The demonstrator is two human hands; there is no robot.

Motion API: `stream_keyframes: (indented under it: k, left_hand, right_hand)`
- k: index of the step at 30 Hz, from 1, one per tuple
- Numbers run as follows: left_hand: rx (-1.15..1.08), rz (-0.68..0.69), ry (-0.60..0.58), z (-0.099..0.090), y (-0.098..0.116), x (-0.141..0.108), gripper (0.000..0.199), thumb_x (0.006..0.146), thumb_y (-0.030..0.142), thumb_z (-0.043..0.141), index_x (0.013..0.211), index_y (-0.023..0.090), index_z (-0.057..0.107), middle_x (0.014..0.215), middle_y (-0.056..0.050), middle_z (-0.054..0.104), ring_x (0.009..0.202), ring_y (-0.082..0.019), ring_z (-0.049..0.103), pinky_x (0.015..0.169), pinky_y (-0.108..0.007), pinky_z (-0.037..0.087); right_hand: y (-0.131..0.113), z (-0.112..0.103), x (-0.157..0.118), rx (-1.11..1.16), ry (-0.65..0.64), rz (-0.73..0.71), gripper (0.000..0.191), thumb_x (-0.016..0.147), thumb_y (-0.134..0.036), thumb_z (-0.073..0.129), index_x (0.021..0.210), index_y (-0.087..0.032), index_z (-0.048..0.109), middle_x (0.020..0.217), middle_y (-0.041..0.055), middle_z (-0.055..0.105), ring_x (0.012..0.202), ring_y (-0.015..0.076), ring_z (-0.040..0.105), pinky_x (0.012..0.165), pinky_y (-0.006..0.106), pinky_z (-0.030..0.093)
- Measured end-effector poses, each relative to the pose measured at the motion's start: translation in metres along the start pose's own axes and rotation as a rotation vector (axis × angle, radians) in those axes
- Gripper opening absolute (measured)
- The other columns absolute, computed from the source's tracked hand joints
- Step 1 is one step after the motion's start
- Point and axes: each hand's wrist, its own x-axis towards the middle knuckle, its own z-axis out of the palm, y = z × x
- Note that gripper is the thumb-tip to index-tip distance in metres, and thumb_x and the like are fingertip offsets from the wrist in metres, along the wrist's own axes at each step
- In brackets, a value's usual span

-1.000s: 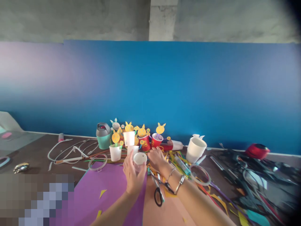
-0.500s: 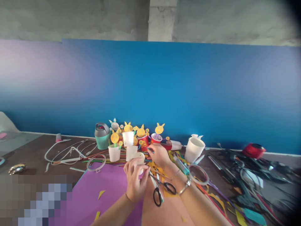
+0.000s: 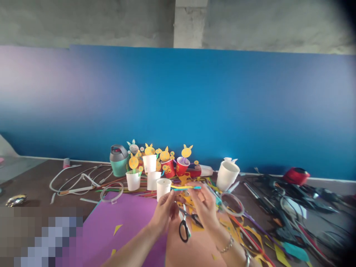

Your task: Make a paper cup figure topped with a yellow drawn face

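Note:
In the head view my right hand (image 3: pixel 204 202) pinches a thin yellow and blue strip (image 3: pixel 187 188), held roughly level above the table. The strip's left end reaches my left hand (image 3: pixel 164 211), whose fingers are bent close to it; whether they grip it I cannot make out. Just behind my left hand stands a white paper cup (image 3: pixel 163 187). Black-handled scissors (image 3: pixel 184 230) lie below and between both hands, on orange paper (image 3: pixel 180 248). Purple paper (image 3: pixel 119 222) spreads to the left. Yellow paper animal heads (image 3: pixel 186 151) stick up from cups at the back.
A green and grey container (image 3: pixel 119 161) stands at the back left, near white cables (image 3: pixel 75 190). Right of my hands are a large white cup (image 3: pixel 228 174), a clear tape ring (image 3: pixel 232 204) and paper scraps. Black cables and a red object (image 3: pixel 296 176) lie far right.
My right hand has come back from the red cups and now holds the yellow and blue strip. My left hand has let go of the white cup, which now stands on the table.

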Motion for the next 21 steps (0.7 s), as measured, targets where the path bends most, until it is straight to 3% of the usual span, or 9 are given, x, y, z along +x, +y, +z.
stream_keyframes:
  k: [2,5,9,12,16,21]
  left_hand:
    - [-0.140,-0.048,0.007,0.000,0.004,0.000,0.047,0.076,0.060,0.065,0.083,0.013,0.068,0.058,0.001,0.058,0.040,-0.003,0.034,0.040,-0.019,0.018]
    - [-0.286,-0.084,0.048,-0.002,0.009,-0.002,0.039,0.073,0.052,0.073,0.082,0.015,0.066,0.052,0.007,0.047,0.044,-0.003,0.033,0.044,-0.017,0.024]
    - [-0.354,-0.073,0.057,-0.006,0.012,-0.001,0.032,0.071,0.043,0.078,0.073,0.015,0.061,0.051,0.008,0.043,0.045,-0.003,0.033,0.045,-0.016,0.026]
    - [-0.378,-0.031,0.069,-0.007,0.012,0.002,0.032,0.069,0.039,0.080,0.068,0.016,0.058,0.050,0.008,0.045,0.043,-0.003,0.036,0.043,-0.015,0.026]
    - [-0.373,0.026,0.102,-0.005,0.011,0.004,0.031,0.067,0.036,0.082,0.066,0.014,0.059,0.054,0.004,0.056,0.047,-0.005,0.048,0.046,-0.016,0.033]
    - [-0.296,0.073,0.118,-0.004,0.008,0.004,0.030,0.067,0.036,0.082,0.065,0.015,0.059,0.053,0.002,0.060,0.049,-0.008,0.053,0.051,-0.020,0.038]
  right_hand:
    - [-0.006,0.002,-0.007,-0.113,-0.149,-0.219,0.016,0.086,-0.015,0.057,0.098,-0.022,0.065,0.100,0.0075,0.068,0.093,0.0203,0.064,0.084,0.034,0.051]
    - [-0.009,0.002,-0.010,-0.234,-0.315,-0.495,0.030,0.080,-0.005,0.056,0.104,-0.022,0.062,0.100,0.0078,0.068,0.092,0.0200,0.064,0.085,0.037,0.051]
    - [-0.004,0.000,-0.009,-0.321,-0.361,-0.605,0.030,0.077,-0.004,0.054,0.101,-0.020,0.061,0.100,0.0091,0.067,0.090,0.0201,0.063,0.080,0.036,0.052]
    - [-0.003,-0.002,-0.009,-0.300,-0.330,-0.453,0.021,0.081,-0.009,0.052,0.095,-0.021,0.062,0.097,0.0085,0.067,0.090,0.0200,0.064,0.080,0.034,0.052]
    - [-0.004,0.000,-0.003,-0.192,-0.276,-0.049,0.012,0.085,-0.021,0.053,0.091,-0.021,0.064,0.091,0.0064,0.068,0.084,0.0192,0.064,0.077,0.031,0.052]
    - [0.004,-0.003,0.011,-0.057,-0.462,0.376,0.018,0.078,-0.025,0.060,0.092,-0.016,0.066,0.078,0.0022,0.069,0.069,0.0145,0.062,0.064,0.024,0.049]
